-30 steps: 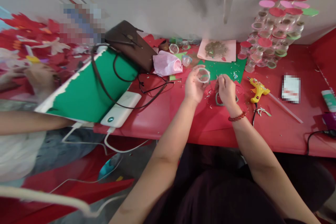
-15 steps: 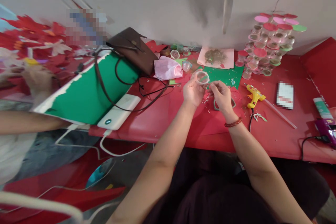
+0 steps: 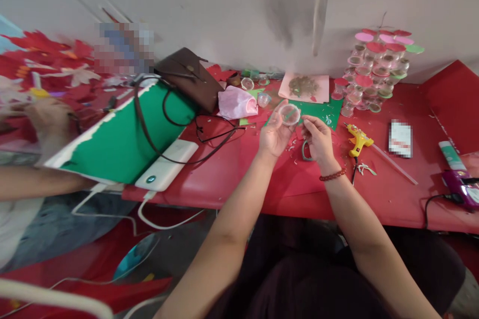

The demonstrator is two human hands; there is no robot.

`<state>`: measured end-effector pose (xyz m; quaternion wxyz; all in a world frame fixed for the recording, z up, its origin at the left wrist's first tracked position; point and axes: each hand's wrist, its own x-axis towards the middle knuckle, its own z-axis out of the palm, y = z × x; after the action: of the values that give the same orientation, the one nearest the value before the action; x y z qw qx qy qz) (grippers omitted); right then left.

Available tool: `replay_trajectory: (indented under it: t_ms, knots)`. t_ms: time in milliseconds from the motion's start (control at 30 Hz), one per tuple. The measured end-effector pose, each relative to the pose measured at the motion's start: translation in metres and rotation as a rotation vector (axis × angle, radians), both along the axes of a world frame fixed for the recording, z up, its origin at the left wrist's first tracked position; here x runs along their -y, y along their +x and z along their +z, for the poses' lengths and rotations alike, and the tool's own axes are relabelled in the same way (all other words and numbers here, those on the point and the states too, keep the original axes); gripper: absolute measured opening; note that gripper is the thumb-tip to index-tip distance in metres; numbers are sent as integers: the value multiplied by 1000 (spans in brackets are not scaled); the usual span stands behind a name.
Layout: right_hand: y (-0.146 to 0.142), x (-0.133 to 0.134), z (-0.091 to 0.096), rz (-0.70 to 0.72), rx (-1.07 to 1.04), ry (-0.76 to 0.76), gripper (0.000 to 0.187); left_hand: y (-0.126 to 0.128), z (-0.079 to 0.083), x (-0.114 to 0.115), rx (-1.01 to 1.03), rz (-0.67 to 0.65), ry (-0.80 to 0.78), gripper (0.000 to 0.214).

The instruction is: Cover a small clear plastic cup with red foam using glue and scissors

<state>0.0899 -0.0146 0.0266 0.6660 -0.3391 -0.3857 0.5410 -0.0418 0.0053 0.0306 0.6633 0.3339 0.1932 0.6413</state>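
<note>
The left hand was clamped on a clear plastic cup; the right hand, pinched together, was just beside the cup; whether it held anything was unclear.

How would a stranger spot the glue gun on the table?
Find the red table, then the right hand above it. Right of that hand lies the glue gun; its yellow body sets it apart from the pale stick and scraps nearby.

Left grip holds clear cup; right grip near.
</note>
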Motion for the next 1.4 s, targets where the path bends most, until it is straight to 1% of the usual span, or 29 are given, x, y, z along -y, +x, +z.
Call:
replay_trajectory:
  t_ms: [133,267,467,567,633,700,767,833,900,967,1033,1133,1200,1267,1400]
  knots:
    - [-1,-1,1,13,-76,8,25,-2,0,1,-48,0,-5,38]
    - [-2,-1,2,14,-100,6,27,-4,0,1,-82,10,-13,37]
    - [0,-3,-3,-11,-53,26,30,-3,0,0,-67,10,-10,36]
    - [2,-6,-7,-68,-31,44,35,-1,1,1,-67,-4,-5,35]
    - [1,-7,-9,-96,14,52,33,1,2,3,-72,-17,4,35]
    - [0,-8,-11,-58,57,64,40,3,2,4,-81,-30,18,35]
    - [-3,-7,-13,25,67,74,48,6,0,4,-94,-39,40,34]
    - [-6,-6,-14,86,58,80,49,8,-3,3,-120,-31,72,34]
    - [-8,-6,-14,116,48,84,48,11,-6,1,-171,0,108,37]
    - [-8,-5,-13,132,34,76,45,13,-10,0,-250,63,141,39]
    - [-8,-6,-12,130,-3,46,40,14,-12,0,-378,182,171,38]
    - [-7,-7,-11,118,-95,-31,29,14,-10,5,-612,372,228,36]
    - [-5,-8,-10,127,-147,-65,22,14,-7,9,-714,414,276,39]
    - [-3,-8,-8,130,-176,-91,17,13,-5,11,-756,422,317,38]
    - [0,-9,-6,127,-165,-135,13,10,-3,13,-783,481,336,21]
